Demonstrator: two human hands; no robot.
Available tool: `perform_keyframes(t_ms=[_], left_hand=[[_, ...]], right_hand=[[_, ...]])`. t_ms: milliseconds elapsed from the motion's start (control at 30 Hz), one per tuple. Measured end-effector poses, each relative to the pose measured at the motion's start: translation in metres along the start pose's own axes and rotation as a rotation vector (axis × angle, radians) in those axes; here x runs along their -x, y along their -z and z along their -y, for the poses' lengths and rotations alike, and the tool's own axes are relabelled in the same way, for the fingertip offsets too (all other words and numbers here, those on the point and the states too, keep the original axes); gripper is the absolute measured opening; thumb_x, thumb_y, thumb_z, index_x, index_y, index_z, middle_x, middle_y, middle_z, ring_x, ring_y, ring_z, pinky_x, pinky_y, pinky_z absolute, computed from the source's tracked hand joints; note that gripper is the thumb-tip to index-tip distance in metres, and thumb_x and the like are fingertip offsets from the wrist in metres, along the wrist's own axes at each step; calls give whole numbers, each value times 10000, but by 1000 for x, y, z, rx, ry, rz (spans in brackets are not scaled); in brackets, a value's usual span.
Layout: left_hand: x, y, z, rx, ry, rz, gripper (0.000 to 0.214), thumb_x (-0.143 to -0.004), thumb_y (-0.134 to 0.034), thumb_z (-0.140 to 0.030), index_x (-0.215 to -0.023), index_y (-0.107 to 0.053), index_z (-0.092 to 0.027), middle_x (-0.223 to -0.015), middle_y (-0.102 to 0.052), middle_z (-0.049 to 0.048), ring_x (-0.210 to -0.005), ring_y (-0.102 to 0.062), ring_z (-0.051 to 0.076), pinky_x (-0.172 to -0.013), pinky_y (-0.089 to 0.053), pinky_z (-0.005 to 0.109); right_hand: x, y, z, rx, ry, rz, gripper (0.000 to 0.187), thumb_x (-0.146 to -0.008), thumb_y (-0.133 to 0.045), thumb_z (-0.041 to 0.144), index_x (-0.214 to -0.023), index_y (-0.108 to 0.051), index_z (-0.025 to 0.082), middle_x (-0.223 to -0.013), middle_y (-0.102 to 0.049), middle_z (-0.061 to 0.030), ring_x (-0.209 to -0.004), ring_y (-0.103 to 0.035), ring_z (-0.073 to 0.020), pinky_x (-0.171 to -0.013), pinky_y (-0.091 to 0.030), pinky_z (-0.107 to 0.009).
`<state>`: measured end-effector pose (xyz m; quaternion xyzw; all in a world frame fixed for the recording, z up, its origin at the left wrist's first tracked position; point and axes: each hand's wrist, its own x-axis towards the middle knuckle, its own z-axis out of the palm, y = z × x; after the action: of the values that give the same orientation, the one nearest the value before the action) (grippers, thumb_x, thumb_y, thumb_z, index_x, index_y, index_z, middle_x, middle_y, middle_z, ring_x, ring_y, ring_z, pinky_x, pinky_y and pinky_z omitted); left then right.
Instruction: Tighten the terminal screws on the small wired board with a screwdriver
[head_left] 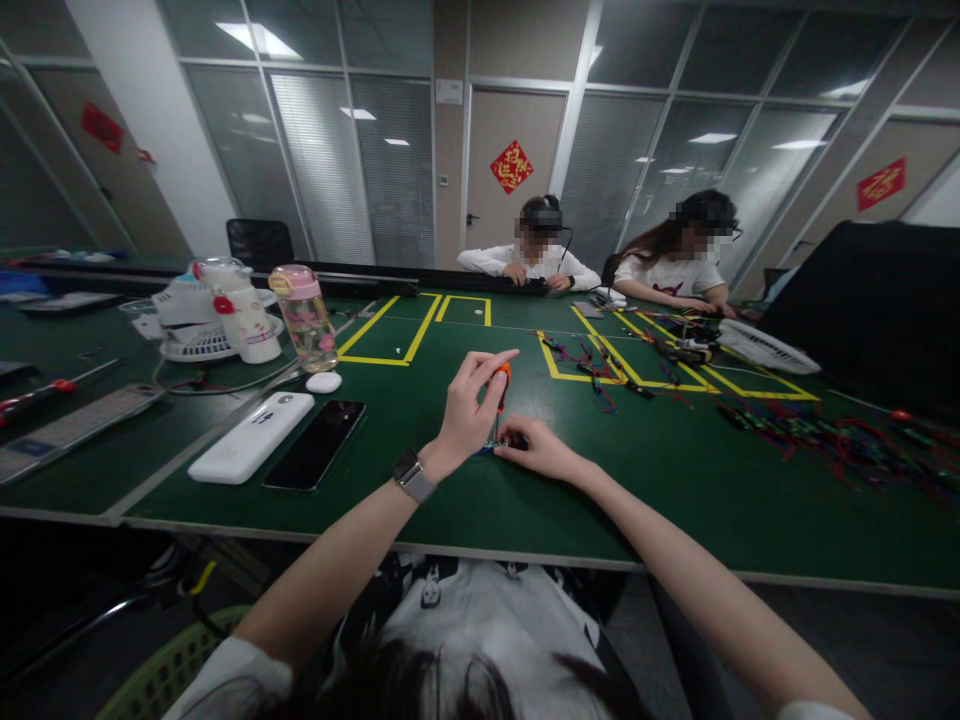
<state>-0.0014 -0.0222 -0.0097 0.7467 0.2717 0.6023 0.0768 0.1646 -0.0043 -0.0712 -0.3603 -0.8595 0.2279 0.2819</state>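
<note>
My left hand, with a watch on its wrist, is closed round the orange handle of a screwdriver. The screwdriver stands nearly upright, its shaft pointing down to the table. At its tip lies a small part with blue wire, too small to make out fully. Low on the table, my right hand has its fingers pinched on this small part, beside the shaft. Its fingers partly cover a dark piece underneath.
Left of my hands lie a black phone, a white power bank and a white earbud case. A pink-lidded bottle stands behind them. Bundled wires spread at the right. Two people sit across the green table.
</note>
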Motion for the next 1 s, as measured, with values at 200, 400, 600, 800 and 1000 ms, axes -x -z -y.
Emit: perform_keyframes(t_ms=[200,400,600,800,1000], left_hand=[[-1,0,0,13,-13,-16,302,-979,-436,-182,-1237,-588,-220,-1074,-614,54,-975,-587,157,-850,-482,295],[-2,-1,0,-11,-28,-55,201,-900,-615,-235,-1096,-659,-225,-934,-560,21,-809,-563,125,-717,-492,243],[-1,1,-2,0,0,-23,264,-987,-437,-237,-1175,-623,-228,-1043,-590,55,-968,-581,160,-835,-492,297],[-1,1,-2,30,-7,-19,288,-986,-419,-185,-1212,-595,-215,-1107,-639,62,-1019,-600,167,-886,-485,321],[-1,0,-2,-1,-25,-62,194,-913,-583,-202,-1094,-650,-214,-976,-606,35,-845,-588,137,-738,-501,258]], right_hand=[[0,1,0,-3,-3,2,69,-788,-669,198,-822,-625,157,-706,-550,7,-632,-489,-127,-606,-380,-244],[0,0,-2,-13,-3,-2,71,-784,-670,193,-824,-621,160,-714,-551,8,-631,-488,-126,-606,-381,-245],[0,0,-2,-1,2,-4,87,-770,-687,191,-824,-624,166,-703,-539,16,-631,-483,-122,-606,-383,-242],[0,0,-2,11,1,5,94,-773,-689,194,-835,-628,158,-714,-552,8,-642,-492,-127,-613,-383,-245],[0,0,-2,5,-1,6,84,-784,-676,202,-837,-626,160,-714,-550,11,-642,-490,-126,-610,-380,-244]])
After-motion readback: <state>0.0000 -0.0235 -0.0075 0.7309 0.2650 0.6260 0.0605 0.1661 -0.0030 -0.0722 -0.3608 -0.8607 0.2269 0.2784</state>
